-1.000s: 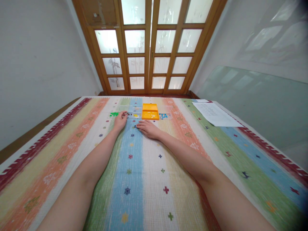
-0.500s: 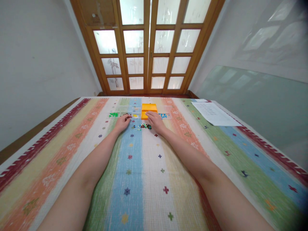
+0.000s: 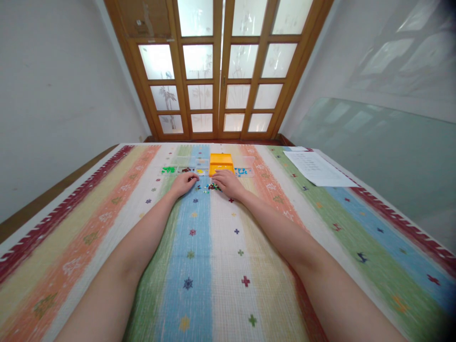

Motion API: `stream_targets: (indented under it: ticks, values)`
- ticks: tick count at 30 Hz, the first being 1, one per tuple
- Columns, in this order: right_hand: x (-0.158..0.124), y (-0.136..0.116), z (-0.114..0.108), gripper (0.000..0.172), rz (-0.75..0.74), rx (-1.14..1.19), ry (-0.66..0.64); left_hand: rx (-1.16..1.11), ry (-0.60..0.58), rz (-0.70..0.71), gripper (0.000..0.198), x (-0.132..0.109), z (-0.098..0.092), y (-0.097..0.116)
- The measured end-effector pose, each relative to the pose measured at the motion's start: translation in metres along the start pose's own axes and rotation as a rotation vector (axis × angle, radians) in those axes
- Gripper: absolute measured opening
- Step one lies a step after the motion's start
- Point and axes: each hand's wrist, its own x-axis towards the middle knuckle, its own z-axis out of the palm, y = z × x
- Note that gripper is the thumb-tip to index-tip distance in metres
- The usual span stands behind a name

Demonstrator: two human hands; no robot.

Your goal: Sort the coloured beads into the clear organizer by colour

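Observation:
A small pile of mixed beads (image 3: 214, 187), dark, green and blue, lies on the striped cloth. My right hand (image 3: 228, 183) is over its right side, fingers stretched leftward and a little apart; its thumb is hidden. Left of the pile, my left hand (image 3: 184, 183) has its fingertips drawn together; anything between them is too small to make out. Behind the hands stand open clear boxes with green beads (image 3: 168, 169), dark brown beads (image 3: 185, 169), yellow beads (image 3: 200, 171) and blue beads (image 3: 242, 171). Between the yellow and blue ones is an open orange box (image 3: 221, 158) with light specks inside.
The striped tablecloth (image 3: 192, 213) covers the table. Printed paper sheets (image 3: 317, 168) lie at the right. A glass panel (image 3: 356, 133) leans on the right wall, and wooden doors with glass panes (image 3: 221, 85) stand beyond the table.
My right hand has come down from the orange box toward me, onto the bead pile. My left hand has moved slightly right and nearer, uncovering the dark brown beads.

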Motion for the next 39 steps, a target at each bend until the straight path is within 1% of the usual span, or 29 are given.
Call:
stream_targets:
  ticks: [3, 5, 8, 12, 15, 20, 26, 35, 39]
  values:
    - [0.002, -0.019, 0.001, 0.029, -0.108, 0.034, -0.072, -0.003, 0.002, 0.009, 0.026, 0.0, 0.001, -0.001]
    - [0.002, -0.029, 0.0, 0.027, -0.155, 0.04, -0.115, -0.008, 0.002, 0.023, 0.026, 0.001, 0.001, -0.002]
    - [0.001, -0.036, -0.002, 0.026, -0.171, 0.028, -0.17, -0.005, -0.004, 0.026, 0.026, 0.002, 0.001, -0.001]
    - [0.001, -0.037, -0.003, 0.029, -0.166, 0.003, -0.206, 0.003, -0.016, 0.02, 0.026, 0.002, 0.0, 0.0]
    - [0.001, -0.037, -0.001, 0.03, -0.164, 0.01, -0.204, -0.004, -0.009, 0.029, 0.025, 0.002, 0.001, 0.0]
    - [0.001, -0.038, 0.0, 0.033, -0.176, -0.044, -0.219, 0.0, 0.002, 0.049, 0.025, 0.002, 0.002, -0.003]
    - [0.002, -0.037, 0.0, 0.033, -0.182, -0.047, -0.226, 0.012, -0.015, 0.031, 0.025, 0.002, 0.001, -0.001]
    - [0.001, -0.04, 0.001, 0.032, -0.191, -0.03, -0.173, 0.027, -0.019, 0.039, 0.026, 0.003, 0.003, -0.004]
    - [0.002, -0.036, 0.001, 0.034, -0.169, -0.062, -0.097, 0.042, -0.023, 0.047, 0.027, 0.002, 0.002, -0.002]
